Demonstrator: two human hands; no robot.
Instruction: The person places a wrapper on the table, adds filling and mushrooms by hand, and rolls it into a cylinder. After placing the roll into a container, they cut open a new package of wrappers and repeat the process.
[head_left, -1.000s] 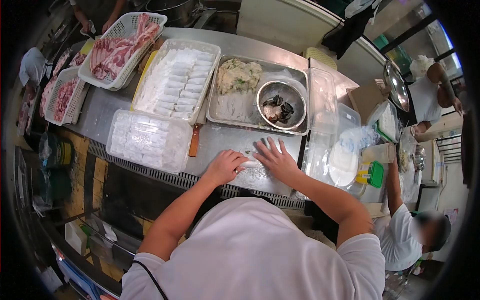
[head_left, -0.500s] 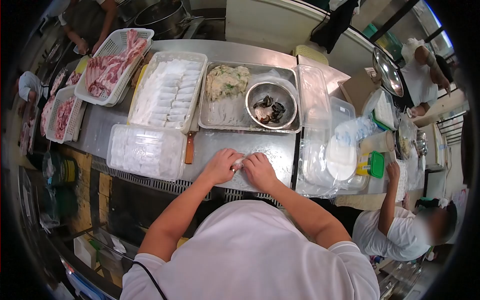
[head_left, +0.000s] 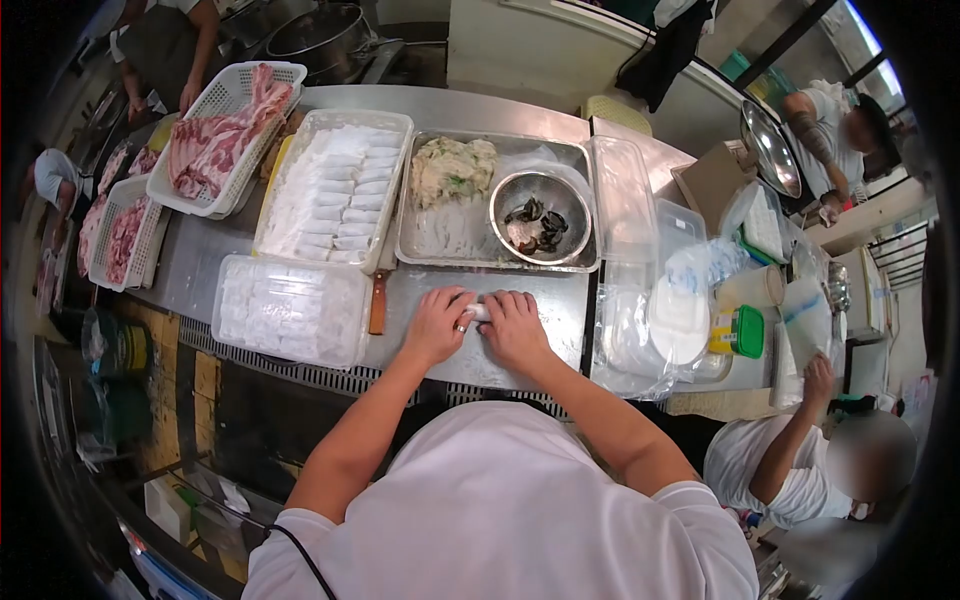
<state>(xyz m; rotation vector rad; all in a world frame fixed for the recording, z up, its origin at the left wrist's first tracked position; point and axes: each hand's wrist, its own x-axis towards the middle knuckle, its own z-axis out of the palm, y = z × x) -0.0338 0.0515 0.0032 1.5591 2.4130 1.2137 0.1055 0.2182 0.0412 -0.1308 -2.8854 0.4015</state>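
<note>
A small white roll point(head_left: 478, 312) lies on the steel tabletop point(head_left: 420, 284) between my hands. My left hand point(head_left: 440, 320) has its fingers curled over the roll's left end; my right hand point(head_left: 513, 325) covers the right end. Only the roll's middle shows. Ahead stands a metal tray point(head_left: 440, 238) with a pale, green-flecked filling point(head_left: 452, 170) and a steel bowl point(head_left: 497, 240) of dark pieces point(head_left: 545, 236). Left of the tray, a clear plastic container point(head_left: 404, 122) has rows of similar white rolls point(head_left: 350, 205) beside white powder.
A wooden-handled knife point(head_left: 378, 303) and a lidded plastic box point(head_left: 290, 310) are on my left. White baskets point(head_left: 226, 88) of raw meat stand at far left. Plastic lids point(head_left: 625, 180) and bags lie at right. One co-worker point(head_left: 770, 460) sits close on the right; others stand farther back.
My hands have shifted slightly up the table, and more of the white roll shows between them. The co-worker at right now lifts a clear plastic sheet.
</note>
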